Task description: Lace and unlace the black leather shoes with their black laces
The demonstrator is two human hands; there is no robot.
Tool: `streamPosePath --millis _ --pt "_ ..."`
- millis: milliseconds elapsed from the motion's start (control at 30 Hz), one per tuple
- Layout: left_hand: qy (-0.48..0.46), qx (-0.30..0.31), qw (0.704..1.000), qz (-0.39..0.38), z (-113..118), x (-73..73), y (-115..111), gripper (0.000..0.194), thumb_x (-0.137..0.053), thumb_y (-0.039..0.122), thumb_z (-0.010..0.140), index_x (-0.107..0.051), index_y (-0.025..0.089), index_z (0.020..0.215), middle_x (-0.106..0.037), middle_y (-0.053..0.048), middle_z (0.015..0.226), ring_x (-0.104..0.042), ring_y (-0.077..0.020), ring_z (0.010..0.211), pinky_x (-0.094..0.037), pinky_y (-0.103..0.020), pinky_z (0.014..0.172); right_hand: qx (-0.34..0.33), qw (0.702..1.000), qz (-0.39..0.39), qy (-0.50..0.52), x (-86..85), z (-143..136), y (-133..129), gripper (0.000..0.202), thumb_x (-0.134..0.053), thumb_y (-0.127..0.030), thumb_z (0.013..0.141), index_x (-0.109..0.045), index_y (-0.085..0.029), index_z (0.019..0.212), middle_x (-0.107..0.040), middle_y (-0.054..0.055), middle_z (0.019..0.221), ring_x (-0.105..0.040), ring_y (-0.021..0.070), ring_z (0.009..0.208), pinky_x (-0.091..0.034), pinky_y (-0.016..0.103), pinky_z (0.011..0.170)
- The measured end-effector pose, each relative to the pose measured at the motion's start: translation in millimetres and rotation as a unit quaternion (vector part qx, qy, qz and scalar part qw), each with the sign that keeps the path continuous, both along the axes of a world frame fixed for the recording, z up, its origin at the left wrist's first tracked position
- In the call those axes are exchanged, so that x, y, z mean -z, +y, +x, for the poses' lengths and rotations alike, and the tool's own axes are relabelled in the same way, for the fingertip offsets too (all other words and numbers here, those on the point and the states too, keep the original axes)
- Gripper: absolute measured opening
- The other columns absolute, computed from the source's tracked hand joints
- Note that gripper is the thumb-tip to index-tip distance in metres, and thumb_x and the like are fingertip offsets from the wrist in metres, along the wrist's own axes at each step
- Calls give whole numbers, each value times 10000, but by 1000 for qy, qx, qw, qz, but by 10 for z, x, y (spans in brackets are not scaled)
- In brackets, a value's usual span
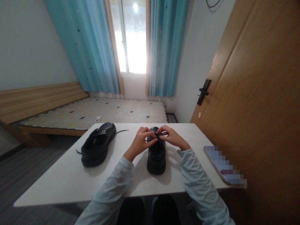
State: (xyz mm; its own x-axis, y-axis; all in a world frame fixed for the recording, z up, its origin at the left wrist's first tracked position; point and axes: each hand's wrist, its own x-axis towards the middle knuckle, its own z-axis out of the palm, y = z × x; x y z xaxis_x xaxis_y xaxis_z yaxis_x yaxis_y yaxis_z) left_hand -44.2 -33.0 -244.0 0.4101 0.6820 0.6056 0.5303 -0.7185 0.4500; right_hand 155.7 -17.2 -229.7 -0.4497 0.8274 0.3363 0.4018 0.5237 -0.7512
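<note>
A black shoe [156,159] stands on the white table in front of me, its toe pointing away and its heel toward me. Both hands meet over its lacing. My left hand [142,139] pinches the black shoelace from the left side, fingertips closed together. From the right, my right hand [171,136] grips a loop of the same shoelace [166,133] between thumb and fingers. Part of the shoe's front is hidden behind my hands. Farther left lies the other black shoe [98,145], with loose lace ends stretching out on both sides.
The white table [58,175] bears both shoes, and a flat, blurred-out object [222,165] lies at its right edge. Beyond it is a bed [117,109] with a small white remote [98,118]. A wooden door [257,93] stands close on the right.
</note>
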Motion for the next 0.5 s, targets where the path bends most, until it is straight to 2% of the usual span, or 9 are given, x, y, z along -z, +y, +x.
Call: streamPosePath --millis 133,300,500 --pt "74 35 997 13 37 33 -10 110 -686 335 751 -745 269 816 -565 -43 882 -460 -191 882 -378 -340 849 -46 999 12 -21 1 -6 15 234 -566 -45 708 -650 -159 894 -586 46 965 -572 160 911 -465 305 819" --pt "140 21 989 32 49 61 -10 136 -688 331 750 -746 331 874 -547 -45 981 -443 -211 946 -347 -370 859 -69 996 37 -33 21 8 50 177 -572 -64 751 -681 -162 851 -605 45 917 -568 170 915 -447 328 860" --pt "177 8 983 48 48 69 -29 193 -659 255 767 -731 341 925 -535 -46 1002 -444 -217 958 -345 -376 855 -66 996 55 -33 51 12 67 176 -565 -52 764 -689 -160 825 -611 51 920 -565 173 929 -424 340 905"
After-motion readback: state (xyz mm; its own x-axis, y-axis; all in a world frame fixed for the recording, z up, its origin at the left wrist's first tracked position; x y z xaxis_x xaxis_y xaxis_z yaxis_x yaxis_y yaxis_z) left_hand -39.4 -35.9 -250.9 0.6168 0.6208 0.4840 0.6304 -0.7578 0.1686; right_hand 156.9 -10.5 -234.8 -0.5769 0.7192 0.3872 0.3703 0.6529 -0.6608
